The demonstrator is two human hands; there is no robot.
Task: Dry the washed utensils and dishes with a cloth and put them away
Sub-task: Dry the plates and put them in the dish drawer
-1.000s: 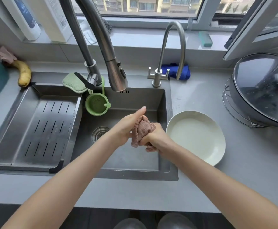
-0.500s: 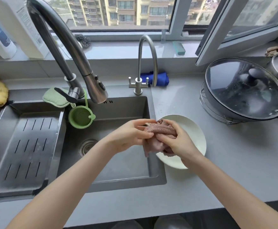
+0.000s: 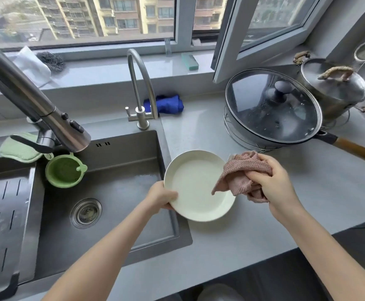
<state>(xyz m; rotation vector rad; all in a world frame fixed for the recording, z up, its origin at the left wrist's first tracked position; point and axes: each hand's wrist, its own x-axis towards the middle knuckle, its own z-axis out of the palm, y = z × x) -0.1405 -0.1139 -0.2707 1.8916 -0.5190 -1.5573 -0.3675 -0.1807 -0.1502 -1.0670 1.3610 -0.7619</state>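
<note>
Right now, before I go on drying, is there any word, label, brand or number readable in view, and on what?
No readable text anywhere in this view.
The plate, the cloth, the glass lid, the faucet and the white bag show no print.
The dark marks on the sink back wall are overflow slots, not characters.

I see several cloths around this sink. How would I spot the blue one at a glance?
Find the steel sink, then the thin arched tap at its back right corner. The blue cloth lies bunched on the counter behind that tap. Unlike the pink cloth in the right hand, nobody holds it, and it alone is deep blue.
</note>
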